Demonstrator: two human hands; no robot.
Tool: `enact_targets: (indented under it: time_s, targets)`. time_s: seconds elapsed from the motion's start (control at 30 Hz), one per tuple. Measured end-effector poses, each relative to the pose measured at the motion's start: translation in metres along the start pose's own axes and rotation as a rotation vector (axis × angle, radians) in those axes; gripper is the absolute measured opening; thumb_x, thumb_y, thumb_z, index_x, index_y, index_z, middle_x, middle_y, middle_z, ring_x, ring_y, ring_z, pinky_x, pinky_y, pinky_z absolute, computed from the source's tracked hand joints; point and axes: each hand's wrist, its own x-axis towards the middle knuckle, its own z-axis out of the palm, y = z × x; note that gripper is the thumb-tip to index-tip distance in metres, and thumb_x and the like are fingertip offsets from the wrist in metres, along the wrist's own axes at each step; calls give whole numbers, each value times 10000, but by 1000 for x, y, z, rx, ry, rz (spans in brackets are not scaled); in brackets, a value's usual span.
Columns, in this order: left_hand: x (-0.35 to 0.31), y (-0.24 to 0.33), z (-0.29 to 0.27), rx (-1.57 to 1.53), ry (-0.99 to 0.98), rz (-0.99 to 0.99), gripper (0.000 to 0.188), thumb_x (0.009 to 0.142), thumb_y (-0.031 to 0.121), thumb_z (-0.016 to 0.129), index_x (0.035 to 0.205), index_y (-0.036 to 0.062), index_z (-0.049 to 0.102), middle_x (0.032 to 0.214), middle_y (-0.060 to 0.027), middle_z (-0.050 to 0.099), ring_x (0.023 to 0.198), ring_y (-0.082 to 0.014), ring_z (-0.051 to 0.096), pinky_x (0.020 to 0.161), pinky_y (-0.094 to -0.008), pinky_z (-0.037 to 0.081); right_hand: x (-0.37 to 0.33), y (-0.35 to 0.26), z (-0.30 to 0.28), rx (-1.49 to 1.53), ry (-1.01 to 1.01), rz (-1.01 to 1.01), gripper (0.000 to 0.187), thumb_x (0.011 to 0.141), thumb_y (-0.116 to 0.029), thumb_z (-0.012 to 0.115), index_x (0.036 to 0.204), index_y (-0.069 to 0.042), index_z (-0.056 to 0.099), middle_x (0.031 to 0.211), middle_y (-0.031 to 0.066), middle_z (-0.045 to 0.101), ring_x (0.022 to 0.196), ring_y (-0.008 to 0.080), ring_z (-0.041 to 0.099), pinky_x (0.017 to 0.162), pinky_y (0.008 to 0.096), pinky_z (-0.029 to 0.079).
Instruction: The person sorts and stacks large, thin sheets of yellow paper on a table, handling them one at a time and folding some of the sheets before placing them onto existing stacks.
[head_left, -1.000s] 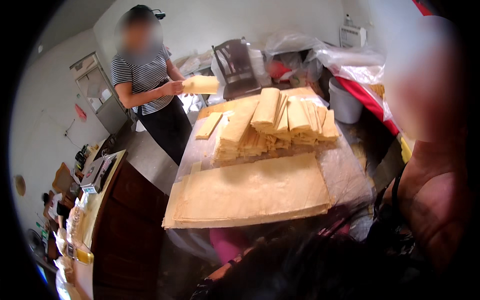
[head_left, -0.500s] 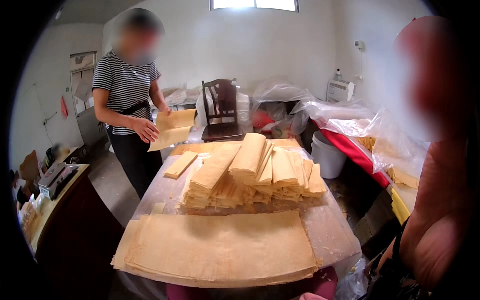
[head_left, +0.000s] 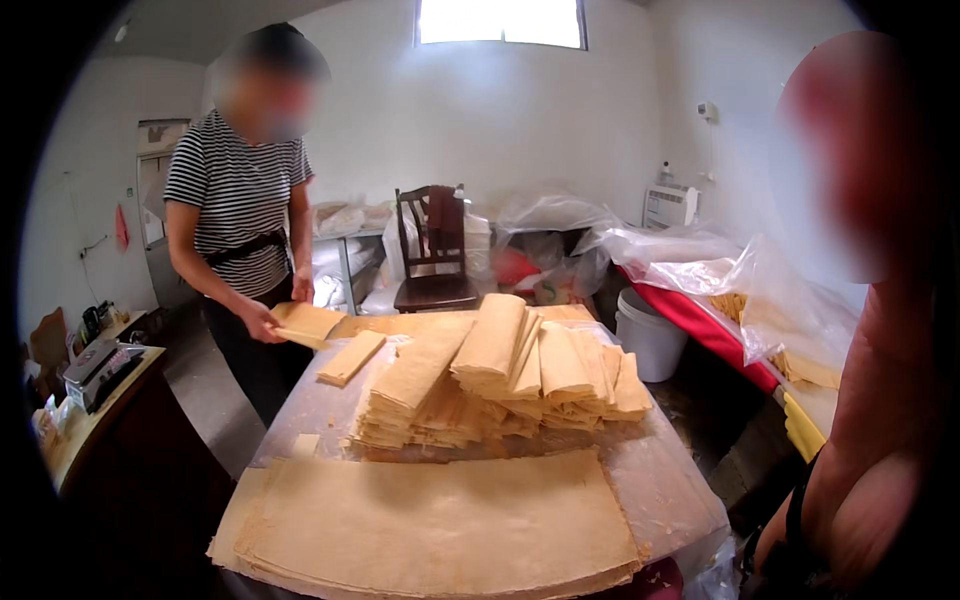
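Observation:
Close at the right edge, a bare arm (head_left: 885, 390) rises, seemingly my own right arm. Its upper end, my right hand (head_left: 845, 150) as far as I can tell, is a smear that hides the fingers. My left hand is out of the picture. Nearest to me on the table lies a flat stack of broad, thin, pale-yellow sheets (head_left: 430, 520), like bean curd sheets. Behind it is a heap of folded sheets (head_left: 500, 350). At the table's far left, a co-worker's hand (head_left: 262, 322) holds a folded sheet (head_left: 305, 318), low over the table.
The plastic-covered table (head_left: 670, 475) fills the middle. One folded bundle (head_left: 350, 358) lies apart at its left. A dark chair (head_left: 435, 250) stands behind, a white bucket (head_left: 648, 335) at the right, beside a red-edged bench (head_left: 700, 325) under clear plastic. A scale (head_left: 100, 372) sits on the left desk.
The co-worker has brought the sheet down from chest height to the table's far left corner and folded it. My view has tilted up slightly. The arm at the right stays raised.

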Motion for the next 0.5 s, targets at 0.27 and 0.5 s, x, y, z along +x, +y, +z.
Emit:
enact_targets:
  time_s: [0.27,0.5]
  targets:
    - [9,10,-22,-256,-115,-22,270,1015,283,477,1090,104,664,727,-13,532,659,-161,473,645,-330,419,19,-53,-30,-133,80,-317,747,741,-232,834,1396,-45,528,1436,158,530,1341,296,482,1095,421,406]
    - [-12,41,-87,-27,239,244,238,945,155,603,1155,75,678,944,-88,719,856,-230,698,775,-352,539,40,-130,-50,-122,20,-628,756,738,-240,836,1401,-49,526,1447,156,521,1363,299,466,1109,427,397]
